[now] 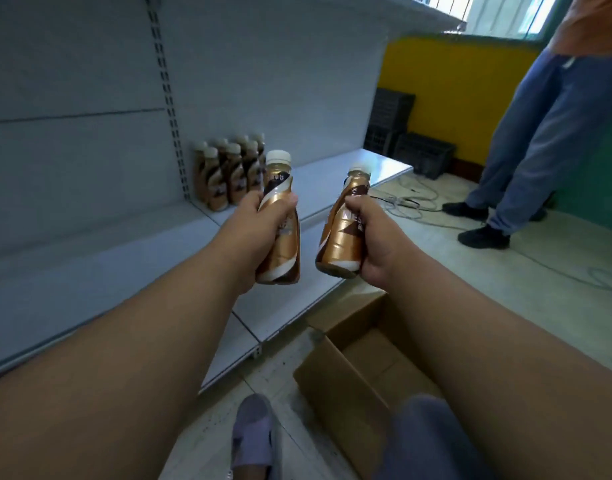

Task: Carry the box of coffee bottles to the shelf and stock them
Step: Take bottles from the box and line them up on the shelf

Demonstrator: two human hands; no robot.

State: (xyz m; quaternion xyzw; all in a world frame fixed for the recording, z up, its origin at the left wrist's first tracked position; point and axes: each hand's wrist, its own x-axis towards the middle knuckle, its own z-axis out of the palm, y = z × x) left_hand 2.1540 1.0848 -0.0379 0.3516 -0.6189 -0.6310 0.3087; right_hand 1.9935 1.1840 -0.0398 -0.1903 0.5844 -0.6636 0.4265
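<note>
Above the white shelf (332, 188), two hands each held one coffee bottle. The left hand (252, 233) had its fingers wrapped tight round the left bottle (280, 216). The right hand (374, 237) had its fingers wrapped tight round the right bottle (342, 230), which leaned a little. Far back on the shelf stood a group of stocked bottles (228, 171), about eight, in rows by the back wall. Down on the floor sat one open cardboard box (335, 382); the part of its inside that showed held no bottles.
</note>
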